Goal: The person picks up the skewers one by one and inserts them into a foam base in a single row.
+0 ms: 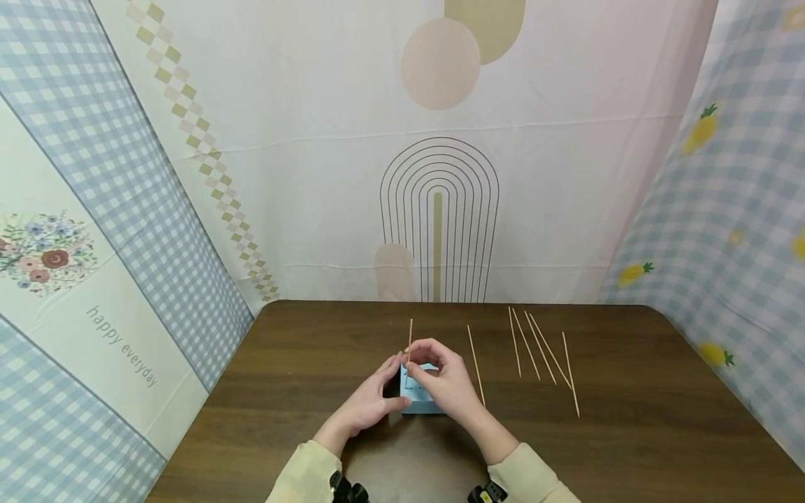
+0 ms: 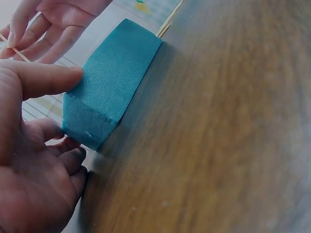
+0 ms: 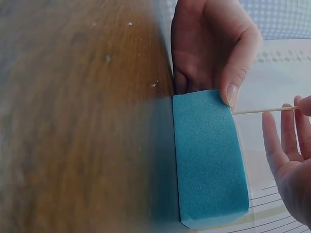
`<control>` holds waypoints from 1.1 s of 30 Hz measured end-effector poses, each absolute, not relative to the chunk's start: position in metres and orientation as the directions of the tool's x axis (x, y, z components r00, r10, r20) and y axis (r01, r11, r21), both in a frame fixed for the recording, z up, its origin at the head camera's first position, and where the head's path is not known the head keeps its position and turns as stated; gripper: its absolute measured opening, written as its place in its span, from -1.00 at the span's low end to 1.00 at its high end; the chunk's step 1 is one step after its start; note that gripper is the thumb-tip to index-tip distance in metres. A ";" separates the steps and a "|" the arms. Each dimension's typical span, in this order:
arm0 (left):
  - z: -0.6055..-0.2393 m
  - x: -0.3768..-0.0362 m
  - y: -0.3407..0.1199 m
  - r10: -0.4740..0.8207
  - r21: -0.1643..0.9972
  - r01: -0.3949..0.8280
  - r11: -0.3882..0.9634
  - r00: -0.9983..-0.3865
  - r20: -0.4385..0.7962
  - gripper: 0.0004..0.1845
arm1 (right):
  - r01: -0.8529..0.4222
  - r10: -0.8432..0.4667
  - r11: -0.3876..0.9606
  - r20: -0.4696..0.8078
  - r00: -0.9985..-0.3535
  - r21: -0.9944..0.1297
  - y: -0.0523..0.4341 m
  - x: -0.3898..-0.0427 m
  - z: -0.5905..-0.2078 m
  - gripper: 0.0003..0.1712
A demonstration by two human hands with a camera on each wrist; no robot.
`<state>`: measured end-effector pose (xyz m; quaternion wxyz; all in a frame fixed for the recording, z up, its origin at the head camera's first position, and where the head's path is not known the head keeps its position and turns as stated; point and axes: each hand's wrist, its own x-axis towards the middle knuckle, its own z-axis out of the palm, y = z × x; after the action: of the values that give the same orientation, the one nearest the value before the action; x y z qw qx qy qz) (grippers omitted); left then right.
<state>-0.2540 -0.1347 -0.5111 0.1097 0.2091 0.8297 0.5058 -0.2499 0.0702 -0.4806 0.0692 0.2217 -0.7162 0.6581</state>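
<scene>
A light-blue foam-like block (image 1: 423, 406) lies on the table in front of the person. My left hand (image 1: 367, 407) holds it at its left end, thumb on the near side and fingers around the far side. Above the block my right hand (image 1: 448, 381) pinches a thin wooden stick (image 1: 411, 330) that stands nearly upright. In the right wrist view the lower end of the stick meets the block's top face (image 3: 209, 155) close to the left thumb; how deep it goes in cannot be told. Small dark marks show on the top, partly hidden by the right hand.
One loose stick (image 1: 476, 367) lies on the brown table (image 1: 283, 363) just right of the block. Several more sticks (image 1: 571, 374) are spread farther right, two of them touching at their near ends. A patterned cloth (image 1: 327, 209) hangs behind the table.
</scene>
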 end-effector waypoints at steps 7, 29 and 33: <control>-0.513 -0.256 -0.136 0.462 0.880 0.241 0.408 -0.886 0.028 -0.01 | -0.389 -0.237 0.076 0.363 -0.901 -0.918 0.073 -0.253 -0.480 -0.85; -0.515 -0.259 -0.137 0.473 0.887 0.238 0.395 -0.881 0.026 0.00 | -0.456 -0.374 0.255 0.348 -0.860 -0.853 0.078 -0.254 -0.478 -0.87; -0.514 -0.259 -0.137 0.474 0.888 0.234 0.396 -0.880 0.021 0.00 | -0.464 -0.383 0.274 0.347 -0.856 -0.842 0.079 -0.256 -0.481 -0.87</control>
<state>-0.2588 -0.1367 -0.5144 0.1184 0.2139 0.8270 0.5063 -0.2560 0.0790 -0.4808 0.0377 0.2654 -0.7973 0.5407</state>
